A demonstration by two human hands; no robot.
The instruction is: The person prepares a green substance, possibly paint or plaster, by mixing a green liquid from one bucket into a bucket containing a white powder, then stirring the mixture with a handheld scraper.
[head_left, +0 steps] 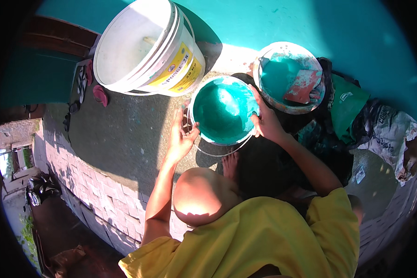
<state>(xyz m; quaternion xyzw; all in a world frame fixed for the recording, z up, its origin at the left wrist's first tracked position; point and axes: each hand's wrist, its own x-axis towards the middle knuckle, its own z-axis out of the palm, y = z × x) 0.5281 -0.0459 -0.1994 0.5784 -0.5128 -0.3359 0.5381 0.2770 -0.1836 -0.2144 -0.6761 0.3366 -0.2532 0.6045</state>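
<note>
Between my two hands is a small bucket [220,139] of teal paint, its wire handle [217,156] hanging down on the near side. My left hand [184,135] is closed on the bucket's left side, thumb at the rim. At the opposite side my right hand [265,116] grips the rim, fingers outside and thumb toward the paint. Just beyond my right hand stands a second, paint-smeared bucket [294,110] holding teal paint. A reddish, paint-spattered flat piece [303,86] leans in it; its kind is unclear.
A large white bucket [125,51] with a yellow label tilts at the upper left, a stick-like piece inside. Sandals [100,95] lie beside it. Crumpled bags [387,134] and a green bag [347,104] lie at right. A teal wall [282,23] runs behind; my bare foot [230,164] is near the bucket.
</note>
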